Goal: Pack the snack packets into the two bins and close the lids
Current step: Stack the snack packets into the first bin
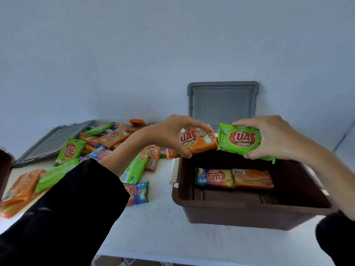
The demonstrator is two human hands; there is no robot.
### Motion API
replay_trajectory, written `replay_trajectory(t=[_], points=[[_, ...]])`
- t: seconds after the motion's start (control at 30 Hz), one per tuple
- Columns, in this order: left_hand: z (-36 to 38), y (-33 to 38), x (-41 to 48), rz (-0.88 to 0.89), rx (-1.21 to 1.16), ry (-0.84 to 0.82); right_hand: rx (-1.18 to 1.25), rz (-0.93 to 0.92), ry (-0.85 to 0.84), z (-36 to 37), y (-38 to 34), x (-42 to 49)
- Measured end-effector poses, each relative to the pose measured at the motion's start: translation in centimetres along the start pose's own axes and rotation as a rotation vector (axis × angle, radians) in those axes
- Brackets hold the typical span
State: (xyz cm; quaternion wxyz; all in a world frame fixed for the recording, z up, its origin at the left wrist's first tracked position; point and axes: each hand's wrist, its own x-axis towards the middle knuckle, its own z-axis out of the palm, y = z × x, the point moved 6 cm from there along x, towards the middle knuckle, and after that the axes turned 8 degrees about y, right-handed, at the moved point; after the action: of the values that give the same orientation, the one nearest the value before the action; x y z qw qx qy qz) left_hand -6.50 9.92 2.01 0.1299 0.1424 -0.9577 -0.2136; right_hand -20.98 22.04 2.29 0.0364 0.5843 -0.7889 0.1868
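Note:
My left hand (173, 132) grips an orange snack packet (200, 142) above the far left rim of the brown bin (249, 212). Beside it, my right hand (272, 136) holds a green snack packet (240, 141) over the bin's far side. Two packets lie flat on the bin's floor: a multicoloured one (214, 177) and an orange one (252, 178). A heap of several orange, green and blue packets (107, 143) covers the white table to the left.
One grey lid (222, 101) leans upright against the wall behind the brown bin. A second grey lid (51, 141) lies tilted at the far left. The dark edge of another bin (4, 166) shows at the left border. The table's front edge (153, 256) is near me.

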Motion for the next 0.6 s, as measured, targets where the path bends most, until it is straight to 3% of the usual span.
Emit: replay_trajectory(t=[0.33, 0.6], points=[[12.4, -1.1, 5.4, 0.015, 0.275, -0.364, -0.211, -0.055, -0.327, 8.3, 7.2, 0.0], [15.7, -2.2, 6.0, 0.049, 0.392, -0.365, -0.283, -0.134, -0.34, 11.1, 7.7, -0.2]])
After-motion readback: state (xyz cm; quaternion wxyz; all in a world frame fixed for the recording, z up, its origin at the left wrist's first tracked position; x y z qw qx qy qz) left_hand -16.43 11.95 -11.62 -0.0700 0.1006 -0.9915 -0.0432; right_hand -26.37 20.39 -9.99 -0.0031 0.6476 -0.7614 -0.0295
